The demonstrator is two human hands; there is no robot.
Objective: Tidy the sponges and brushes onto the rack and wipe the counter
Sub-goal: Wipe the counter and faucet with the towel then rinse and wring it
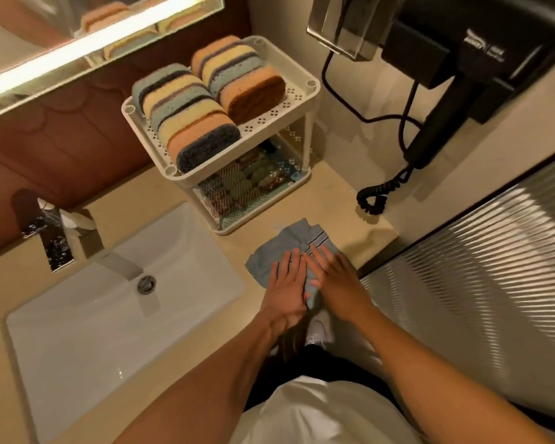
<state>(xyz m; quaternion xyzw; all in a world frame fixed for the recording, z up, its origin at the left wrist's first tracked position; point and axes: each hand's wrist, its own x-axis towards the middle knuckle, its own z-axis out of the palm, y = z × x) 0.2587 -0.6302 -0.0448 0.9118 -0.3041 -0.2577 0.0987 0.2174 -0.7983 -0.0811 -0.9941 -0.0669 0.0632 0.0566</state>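
A white two-tier rack (302, 100) stands on the beige counter (340, 193) against the wall. Its top shelf holds two rows of sponges (186, 120) standing on edge. Brushes and scrub pads (237, 187) lie on the lower shelf. In front of the rack a light blue cloth (279, 248) lies on the counter. My left hand (285, 286) and my right hand (334, 277) both press flat on the cloth with straight fingers, side by side.
A white sink (77, 341) with a chrome tap (64, 238) lies left of the cloth. A black wall hairdryer (455, 100) hangs at the right, its coiled cord (375, 193) resting on the counter. A ribbed glass panel (478, 261) borders the counter's right end.
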